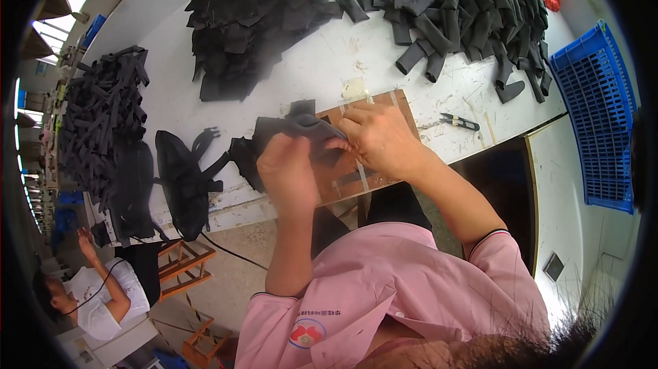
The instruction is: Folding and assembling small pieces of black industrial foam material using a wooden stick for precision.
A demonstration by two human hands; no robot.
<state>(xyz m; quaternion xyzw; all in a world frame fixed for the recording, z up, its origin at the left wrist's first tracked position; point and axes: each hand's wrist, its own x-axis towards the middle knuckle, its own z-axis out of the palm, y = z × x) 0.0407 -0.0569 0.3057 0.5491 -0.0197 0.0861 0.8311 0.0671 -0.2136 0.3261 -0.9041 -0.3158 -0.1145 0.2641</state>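
Observation:
A dark grey fabric piece (308, 124) is stretched between my hands above a brown board (399, 110) at the table's front edge. My right hand (379, 137) pinches its right end, with fingers and thumb closed. My left hand (288, 169), a little blurred, is closed at the fabric's near left side; its fingertips are partly hidden. Just left of that hand, more black fabric with straps (243, 161) lies bunched on the table. To the right of the board rests a pair of small black thread snips (460, 121).
Piles of dark fabric pieces (240, 19), rolled fabric tubes (466, 9) and narrow strips (103, 119) cover the table's far and left parts. Black sewn pouches (181, 184) lie left. A blue plastic crate (595, 119) stands right. A co-worker (103, 293) sits at lower left.

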